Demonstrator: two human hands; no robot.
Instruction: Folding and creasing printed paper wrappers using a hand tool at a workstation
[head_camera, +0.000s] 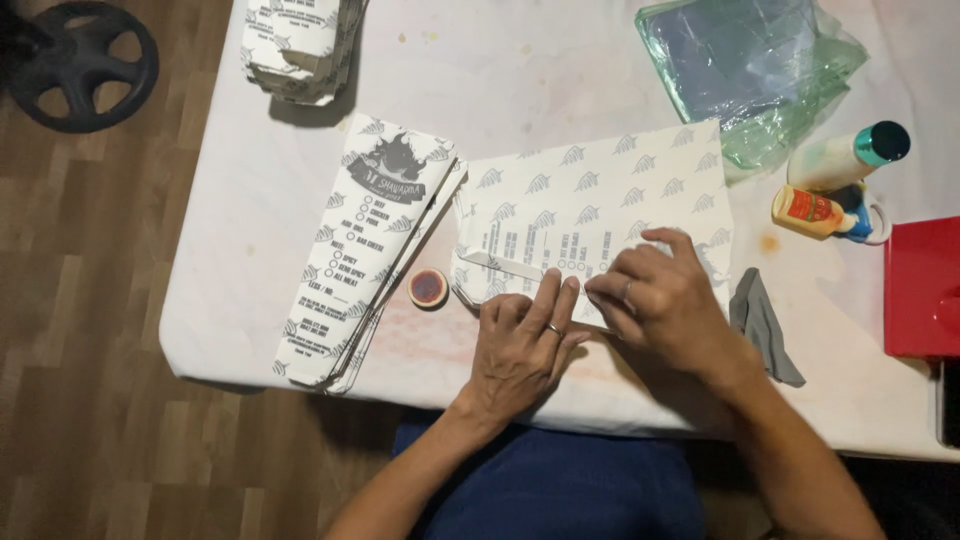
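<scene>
Where the frame is nearest, at bottom centre: blue cloth over the person's lap, both forearms rising from it toward the counter.
Left hand: flat, palm down, fingers together and stretched forward, pressing the near edge of the printed paper sheet; it grips nothing; a ring shows on one finger.
Right hand: just beside the left, fingers curled down with tips on the same sheet, pinning it; whether a corner is pinched under them, cannot tell.
Sheet: centre of frame, white with a grey leaf pattern and printed tick-boxes; its left end is folded over into a narrow flap, slightly lifted.
Small round tin: red-topped, left of the hands, between the sheet and the stack of finished paper sleeves.
Grey cloth scrap: right of the right hand, near the counter edge.
Mid right: a small yellow glue bottle and a white bottle with teal cap, lying touching each other; red box at the right edge.
Far: second pile of sleeves upper left; green plastic wrap upper right.
Floor, upper left: black weight plate.
Risk, as I judge it: the lifted flap may spring back or crease crooked if pressure is uneven; glue smears on the counter could stain the sheet.
</scene>
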